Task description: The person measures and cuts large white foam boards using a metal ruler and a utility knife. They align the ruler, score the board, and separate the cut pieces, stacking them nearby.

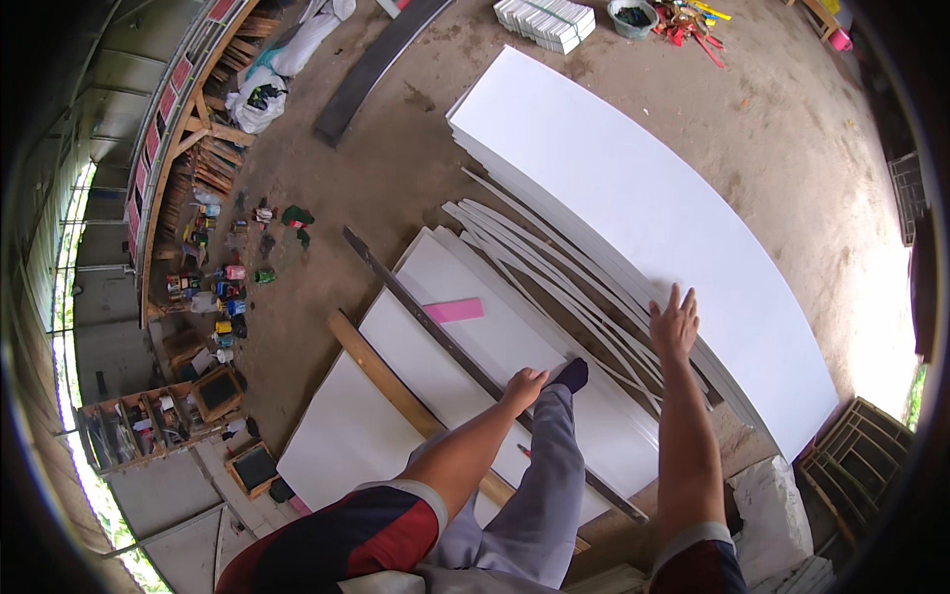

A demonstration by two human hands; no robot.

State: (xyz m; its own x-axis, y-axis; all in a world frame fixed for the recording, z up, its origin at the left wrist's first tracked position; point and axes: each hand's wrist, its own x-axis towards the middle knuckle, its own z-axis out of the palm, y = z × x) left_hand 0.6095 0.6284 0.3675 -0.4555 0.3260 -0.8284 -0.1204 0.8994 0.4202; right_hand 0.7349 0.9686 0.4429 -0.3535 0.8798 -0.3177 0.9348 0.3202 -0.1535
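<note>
My right hand (675, 323) reaches forward with fingers spread, at the near edge of a tall stack of white sheets (633, 208). Nothing shows in it. Closed, my left hand (526, 388) is above a dark long bar (426, 322), beside my dark-socked foot; whatever it may hold is hidden. That bar crosses the lower white sheets (534, 342) at a slant. A pink rectangular piece (455, 310) lies on them, touching or close to the bar. Nearer me, a wooden bar (386, 378) runs roughly alongside. A small red-tipped tool (523, 450) lies by my leg.
Several narrow white strips (554, 272) lie between the two stacks. Bottles and cans (230, 292) crowd the left, near a wooden compartment box (148, 424). Bundled white pieces (544, 22) and a bucket (631, 18) stand at the back. A slatted frame (859, 460) leans at right.
</note>
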